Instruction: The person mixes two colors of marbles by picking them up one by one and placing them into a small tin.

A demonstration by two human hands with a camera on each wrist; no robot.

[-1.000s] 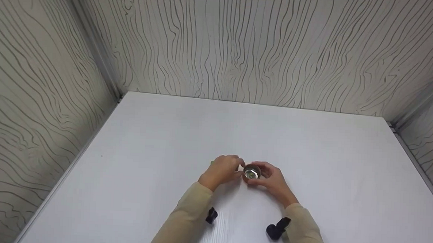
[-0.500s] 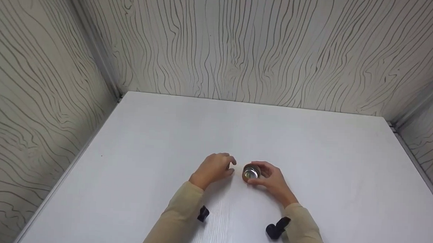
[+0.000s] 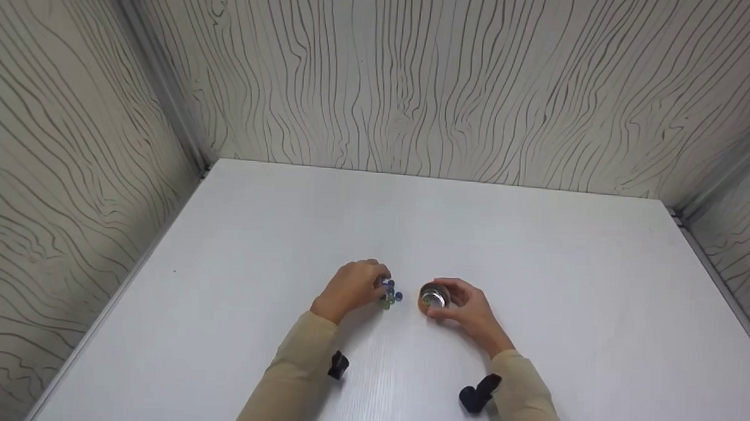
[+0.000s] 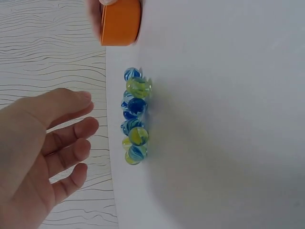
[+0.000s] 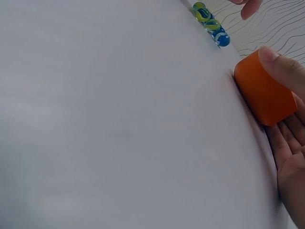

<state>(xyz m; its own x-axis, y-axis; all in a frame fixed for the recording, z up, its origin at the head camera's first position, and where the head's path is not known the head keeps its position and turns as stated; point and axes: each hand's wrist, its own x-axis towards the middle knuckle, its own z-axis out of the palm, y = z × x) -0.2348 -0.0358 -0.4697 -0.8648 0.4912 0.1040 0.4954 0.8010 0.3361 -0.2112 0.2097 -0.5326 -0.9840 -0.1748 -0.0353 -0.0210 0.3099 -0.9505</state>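
Note:
Several blue and yellow-green glass marbles (image 4: 137, 107) lie bunched on the white table, left of the cup in the head view. My left hand (image 3: 350, 288) hovers over them. In the left wrist view its fingers (image 4: 71, 151) are loosely bent, apart from the marbles, with nothing between them. Thumb and fingers of my right hand (image 3: 472, 311) grip a small orange cup (image 5: 264, 90) with a shiny metallic inside. The cup rests on the table, its mouth facing up. Something greenish, perhaps a marble, shows inside it in the head view.
The white table (image 3: 537, 255) meets a wood-grain patterned wall (image 3: 419, 79) at the back, with similar walls at the left and right. Black wrist devices (image 3: 478, 395) hang near both sleeves.
My left hand has moved left, away from the cup, and the marbles beneath it now show. My right hand and the cup have stayed nearly still.

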